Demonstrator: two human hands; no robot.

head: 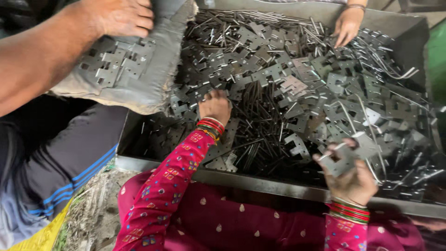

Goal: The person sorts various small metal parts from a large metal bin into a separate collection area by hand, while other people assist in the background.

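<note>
**Stamped plates in the bin**

A notched steel plate [346,158], stiff, light, sharp-edged, best held by its flat faces, sits pinched in the right hand [353,181]. The left hand [215,106] seems curled into the plate heap inside the metal bin [260,183].

Grey cloth pad [139,88]; co-worker's hand [347,24] far side.

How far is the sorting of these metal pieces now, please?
Done: a small batch of flat plates lies on the grey cloth pad that another person's hand holds. In hand: the right hand holds one plate; the left hand reaches into the pile. Left: most of it, since the bin is full of mixed plates and thin rods.
</note>
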